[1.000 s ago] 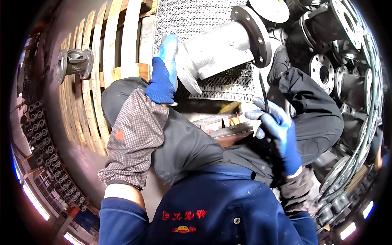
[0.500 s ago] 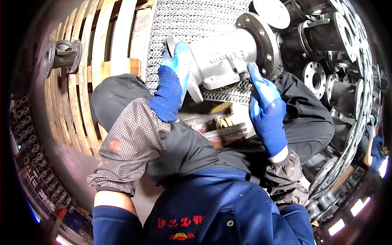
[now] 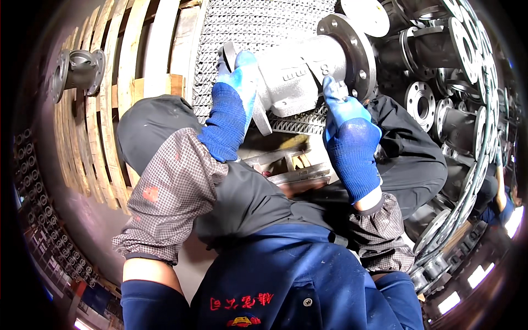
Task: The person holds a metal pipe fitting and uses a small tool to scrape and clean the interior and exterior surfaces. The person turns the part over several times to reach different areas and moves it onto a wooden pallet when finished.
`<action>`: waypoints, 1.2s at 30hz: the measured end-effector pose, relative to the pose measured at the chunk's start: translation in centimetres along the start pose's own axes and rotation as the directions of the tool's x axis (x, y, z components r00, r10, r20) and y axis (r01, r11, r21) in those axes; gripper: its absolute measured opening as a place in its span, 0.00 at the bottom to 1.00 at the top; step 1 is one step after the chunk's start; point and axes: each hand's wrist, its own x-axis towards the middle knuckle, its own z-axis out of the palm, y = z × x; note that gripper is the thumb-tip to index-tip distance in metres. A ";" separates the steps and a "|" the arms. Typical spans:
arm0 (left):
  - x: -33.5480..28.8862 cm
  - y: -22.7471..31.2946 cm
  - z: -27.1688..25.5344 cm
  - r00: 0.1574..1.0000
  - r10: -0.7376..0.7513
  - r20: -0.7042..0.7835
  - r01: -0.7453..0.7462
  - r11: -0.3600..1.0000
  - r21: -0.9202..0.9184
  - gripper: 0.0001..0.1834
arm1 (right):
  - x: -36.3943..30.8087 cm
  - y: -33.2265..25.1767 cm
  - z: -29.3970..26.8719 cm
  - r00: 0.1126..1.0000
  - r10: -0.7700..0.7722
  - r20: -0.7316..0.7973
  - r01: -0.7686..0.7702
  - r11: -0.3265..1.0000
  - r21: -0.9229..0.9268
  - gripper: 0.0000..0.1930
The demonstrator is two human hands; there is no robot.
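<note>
Grey flanged valve body (image 3: 300,77) on metal mesh grating (image 3: 258,22).

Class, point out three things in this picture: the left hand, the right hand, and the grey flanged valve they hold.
left hand (image 3: 234,104), head view, back of the glove
right hand (image 3: 346,129), head view, back of the glove
valve (image 3: 294,74), head view, grey body

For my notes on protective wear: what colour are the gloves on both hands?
Blue. The left hand and right hand both wear blue gloves, gripping the grey flanged valve body, seen in the head view.
</note>
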 end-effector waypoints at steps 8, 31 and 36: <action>-0.4 0.8 -0.3 0.999 -0.039 0.007 0.038 0.997 0.062 0.22 | -0.2 -0.9 -1.5 0.992 0.068 0.109 -0.065 0.997 -0.029 0.34; 0.2 0.2 0.1 0.998 -0.022 -0.062 0.026 0.998 0.061 0.16 | 0.2 0.1 -3.6 0.971 -0.162 -0.178 0.187 0.973 0.132 0.20; -0.2 0.6 0.4 0.999 -0.026 -0.030 0.026 0.999 0.017 0.16 | 0.5 0.3 -4.2 0.996 -0.067 -0.062 0.074 0.991 0.115 0.20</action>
